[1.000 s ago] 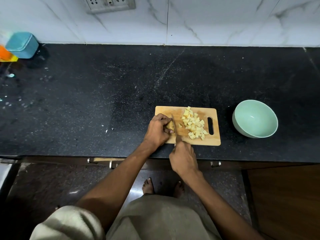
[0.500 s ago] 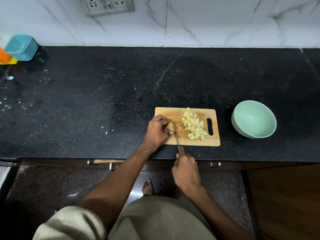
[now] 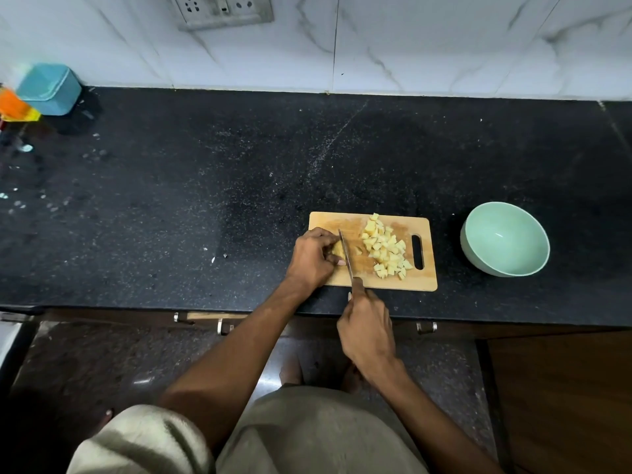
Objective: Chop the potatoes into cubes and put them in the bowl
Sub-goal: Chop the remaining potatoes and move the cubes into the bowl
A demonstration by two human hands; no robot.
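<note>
From the head view, a wooden board [image 3: 383, 278] lies near the front edge of a black counter [image 3: 205, 186], its handle slot toward the right. The left hand [image 3: 313, 260] sits on the board's left end with fingers curled over a potato piece [image 3: 338, 248], pinning it down. The right hand [image 3: 367, 331] hangs just off the counter's front edge, wrapped round the handle of a knife [image 3: 347, 256] whose blade runs up across the board and stands right against the left hand's fingertips; whether the edge is already in the piece is hard to tell, since the fingers cover most of it. To the right of the blade a heap of cubes [image 3: 384, 248] fills the middle of the board, reaching close to its far edge and close to the slot. A green bowl [image 3: 504, 239] stands on the counter well apart to the right of the board, with bare counter between them. Left of the board and behind it the counter lies open up to the white wall [image 3: 444, 39]. A blue box [image 3: 49, 88] stands in the far left corner against the wall. A socket [image 3: 222, 10] is set in the wall above.
</note>
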